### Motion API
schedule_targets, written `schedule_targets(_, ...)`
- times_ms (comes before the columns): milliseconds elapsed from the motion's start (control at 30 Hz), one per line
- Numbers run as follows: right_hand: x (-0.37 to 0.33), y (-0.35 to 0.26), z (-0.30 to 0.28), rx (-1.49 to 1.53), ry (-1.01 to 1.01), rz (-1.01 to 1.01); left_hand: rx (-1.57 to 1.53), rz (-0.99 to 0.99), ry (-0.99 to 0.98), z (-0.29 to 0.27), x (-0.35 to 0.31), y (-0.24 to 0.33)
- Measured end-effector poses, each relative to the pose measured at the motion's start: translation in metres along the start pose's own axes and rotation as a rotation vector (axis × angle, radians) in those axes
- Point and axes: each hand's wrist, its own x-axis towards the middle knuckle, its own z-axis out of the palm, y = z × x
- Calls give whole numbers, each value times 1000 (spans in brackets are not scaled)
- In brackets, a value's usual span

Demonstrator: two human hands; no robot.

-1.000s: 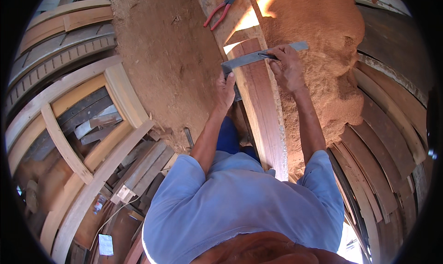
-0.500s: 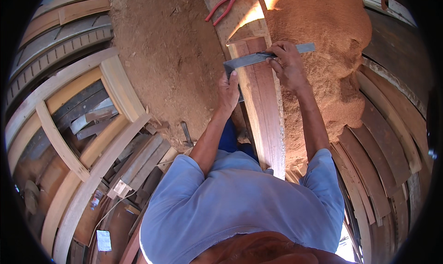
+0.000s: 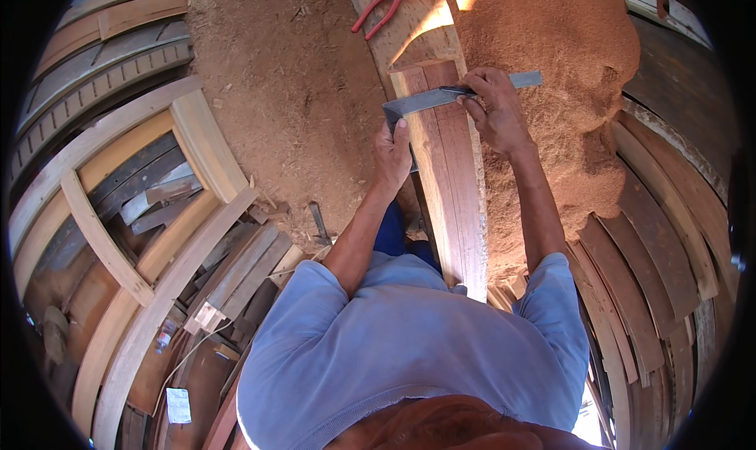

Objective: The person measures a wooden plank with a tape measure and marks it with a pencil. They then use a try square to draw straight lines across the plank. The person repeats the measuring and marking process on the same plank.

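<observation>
A metal try square (image 3: pixel 421 103) lies with its blade across a reddish-brown wooden beam (image 3: pixel 453 166), the blade's end sticking out past the beam's right side. My left hand (image 3: pixel 392 151) is closed around the square's dark stock, which rests against the left side of the beam, thumb on top. My right hand (image 3: pixel 496 111) pinches a thin, dark pencil-like marking tool (image 3: pixel 457 90), its tip pointing left along the blade. My right fingers hang over the blade and partly cover it. Whether the tip touches the wood I cannot tell.
Red-handled pliers (image 3: pixel 383 9) lie on the plank (image 3: pixel 425 37) beyond the beam's far end. A sawdust heap (image 3: pixel 551 111) rises at the right. Wooden frames (image 3: pixel 118 214) and stacked timber stand left, more boards (image 3: pixel 630 253) right. A clamp-like metal tool (image 3: pixel 319 222) sits on the ground.
Very little differs. The picture has shifted slightly, while both hands keep the same hold on the square and the marking tool.
</observation>
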Motion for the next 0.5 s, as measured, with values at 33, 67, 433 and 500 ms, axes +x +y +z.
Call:
schedule_targets(33, 0, 0, 0, 4, 4, -5, -5, 5, -3, 0, 0, -1)
schedule_targets(67, 0, -1, -1, 9, 8, -10, -10, 10, -6, 0, 1, -2)
schedule_targets(433, -4, -2, -2, 10, -31, -9, 19, 26, -33, -2, -7, 4)
schedule_targets(500, -4, 0, -1, 4, -29, -17, 14, 36, -34, -3, -6, 2)
